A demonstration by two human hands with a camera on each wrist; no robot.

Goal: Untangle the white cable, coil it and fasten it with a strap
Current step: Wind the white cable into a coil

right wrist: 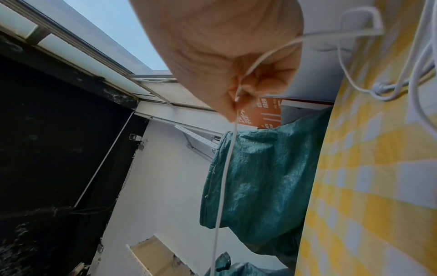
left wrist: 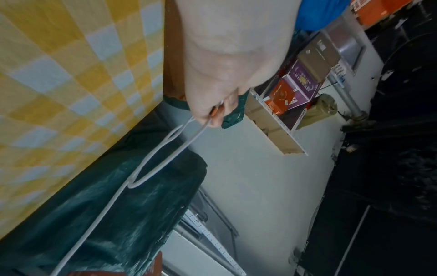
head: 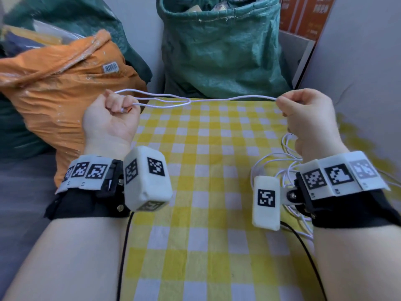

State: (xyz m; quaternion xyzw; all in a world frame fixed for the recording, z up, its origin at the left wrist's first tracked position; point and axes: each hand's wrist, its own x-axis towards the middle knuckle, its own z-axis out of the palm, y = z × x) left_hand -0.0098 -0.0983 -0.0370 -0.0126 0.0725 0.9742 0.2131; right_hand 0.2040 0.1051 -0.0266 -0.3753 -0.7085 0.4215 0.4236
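Observation:
A thin white cable [head: 230, 98] is stretched in the air between both hands, above the far edge of the yellow checked table [head: 201, 213]. My left hand [head: 117, 107] grips its end in a fist, with a long narrow loop [head: 165, 99] running out to the right; the left wrist view shows that loop [left wrist: 163, 155] and an orange bit in the fingers. My right hand [head: 288, 103] pinches the cable [right wrist: 227, 168] between thumb and fingers. The rest of the cable lies in a loose tangle [head: 284, 164] on the table under the right wrist. No strap is visible.
A stuffed orange bag [head: 65, 90] sits left of the table and a green woven sack [head: 219, 51] stands behind its far edge. Black camera leads [head: 124, 246] hang from both wrists. Orange boxes [head: 303, 14] lean at the back right.

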